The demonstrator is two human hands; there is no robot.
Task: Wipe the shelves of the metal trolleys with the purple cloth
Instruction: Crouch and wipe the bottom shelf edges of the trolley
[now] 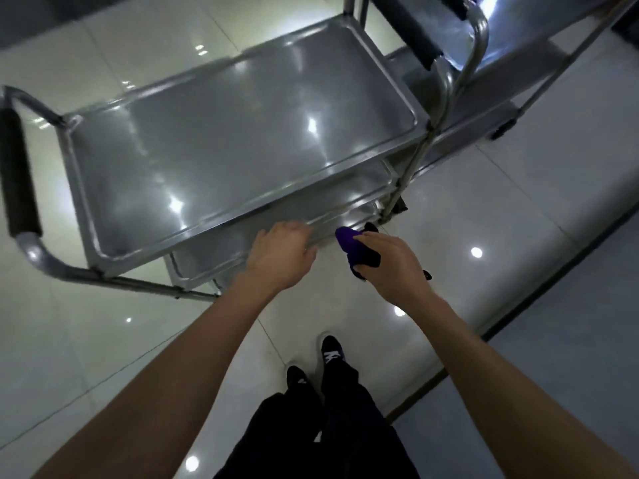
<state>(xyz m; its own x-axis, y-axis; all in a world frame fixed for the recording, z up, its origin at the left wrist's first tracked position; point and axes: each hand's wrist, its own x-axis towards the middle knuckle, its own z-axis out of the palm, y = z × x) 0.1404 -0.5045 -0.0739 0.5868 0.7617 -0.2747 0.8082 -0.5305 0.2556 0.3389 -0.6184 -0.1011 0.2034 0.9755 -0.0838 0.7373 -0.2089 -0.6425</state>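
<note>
My right hand point(390, 262) grips the purple cloth point(352, 248) at one o'clock; my left hand point(281, 257) seems to hook the top shelf point(242, 133) rim. At twelve, the trolley could roll if I lean in.

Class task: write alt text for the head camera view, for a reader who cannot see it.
Seen from above, a person's right hand holds a purple cloth beside a metal trolley, while the left hand grips the edge of its top shelf. A second trolley stands behind on the glossy tiled floor.
</note>
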